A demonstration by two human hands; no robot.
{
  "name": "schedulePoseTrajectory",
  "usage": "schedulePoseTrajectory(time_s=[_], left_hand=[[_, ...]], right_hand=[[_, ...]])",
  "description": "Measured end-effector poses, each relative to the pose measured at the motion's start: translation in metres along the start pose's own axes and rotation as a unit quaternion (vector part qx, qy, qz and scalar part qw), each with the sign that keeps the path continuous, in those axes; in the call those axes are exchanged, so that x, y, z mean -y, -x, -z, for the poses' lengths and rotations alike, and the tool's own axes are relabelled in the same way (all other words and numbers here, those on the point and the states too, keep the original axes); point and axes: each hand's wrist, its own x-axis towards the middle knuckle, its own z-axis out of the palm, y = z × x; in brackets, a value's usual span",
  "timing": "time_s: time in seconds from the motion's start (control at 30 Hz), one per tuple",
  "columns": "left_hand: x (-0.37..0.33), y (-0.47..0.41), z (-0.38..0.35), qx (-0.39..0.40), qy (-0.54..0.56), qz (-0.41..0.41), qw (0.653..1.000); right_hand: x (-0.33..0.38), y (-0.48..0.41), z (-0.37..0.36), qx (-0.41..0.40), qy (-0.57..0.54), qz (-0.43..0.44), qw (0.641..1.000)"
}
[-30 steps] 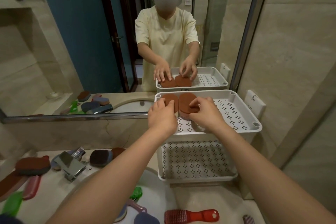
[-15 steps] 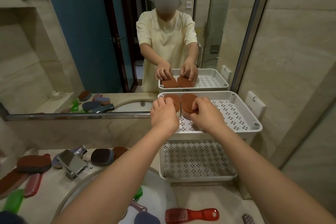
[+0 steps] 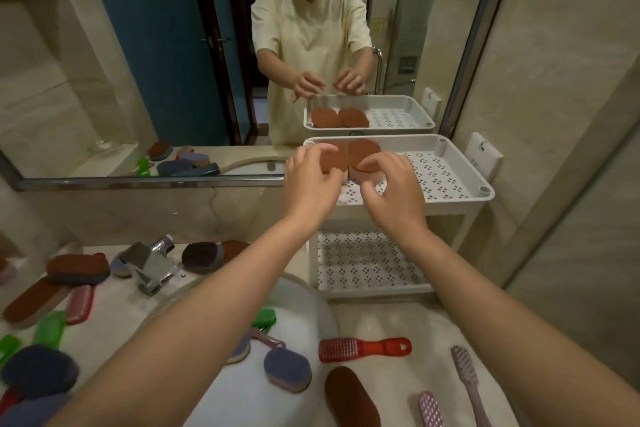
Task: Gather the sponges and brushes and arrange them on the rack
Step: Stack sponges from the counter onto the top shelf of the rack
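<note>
So both brown sponges (image 3: pixel 363 152) sit flat and side by side in the back left corner of the rack (image 3: pixel 460 177), on its top tray. The left hand (image 3: pixel 311 180) and right hand (image 3: pixel 394 187) hover right over them. Each grip is loose, fingers half curled and pinching nothing, and the mirror (image 3: pixel 104 80) shows a clear gap between fingers and sponges.

What I'd worry about:
- that rack looks like light plastic, so I reckon a wrist catching the rim on the way down could shove or tip it, and the sponges slide out of line
- the forearms cross right above the sink (image 3: pixel 242 392) and the red brush (image 3: pixel 363 349) on the table (image 3: pixel 398 322), so a low sweep could knock the brush into the basin
- loads of sponges and brushes are scattered about, and the lower shelf (image 3: pixel 367 263) has nothing on it, so cramming the top tray probably ends in a messy pile
- the blue sponge (image 3: pixel 287 371) lies in the sink, so it may be wet and drip through the holes
</note>
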Motion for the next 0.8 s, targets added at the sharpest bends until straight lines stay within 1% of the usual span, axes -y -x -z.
schedulePoseTrajectory(time_s=[0.07, 0.13, 0.2, 0.27, 0.37, 0.43, 0.5, 0.6, 0.7, 0.8], left_hand=[[0.009, 0.031, 0.002, -0.031, 0.082, -0.017, 0.996], [0.022, 0.063, 0.004, -0.056, 0.103, -0.034, 0.992], [0.039, 0.092, 0.005, -0.065, 0.074, -0.065, 0.993], [0.056, 0.117, 0.002, -0.052, 0.045, -0.088, 0.994], [0.076, 0.149, -0.005, -0.014, 0.028, -0.070, 0.997], [0.089, 0.168, -0.010, 0.031, 0.031, -0.034, 0.998], [0.102, 0.186, -0.014, 0.093, 0.025, 0.013, 0.995], [0.119, 0.208, -0.020, 0.195, 0.000, 0.087, 0.977], [0.130, 0.225, -0.024, 0.292, -0.039, 0.200, 0.934], [0.146, 0.240, -0.032, 0.368, 0.016, 0.316, 0.874]], right_hand=[[0.005, 0.028, -0.004, -0.024, -0.031, 0.010, 0.999], [0.005, 0.057, -0.009, -0.039, -0.035, 0.030, 0.998], [0.002, 0.086, -0.014, -0.033, -0.015, 0.045, 0.998], [0.001, 0.113, -0.020, -0.006, 0.007, 0.035, 0.999], [-0.002, 0.152, -0.029, 0.049, 0.022, -0.015, 0.998], [-0.005, 0.175, -0.034, 0.086, 0.036, -0.058, 0.994], [-0.006, 0.197, -0.037, 0.129, 0.049, -0.105, 0.985], [-0.009, 0.226, -0.042, 0.200, 0.063, -0.178, 0.962], [-0.010, 0.250, -0.044, 0.272, 0.055, -0.249, 0.928], [-0.008, 0.270, -0.046, 0.329, 0.065, -0.323, 0.885]])
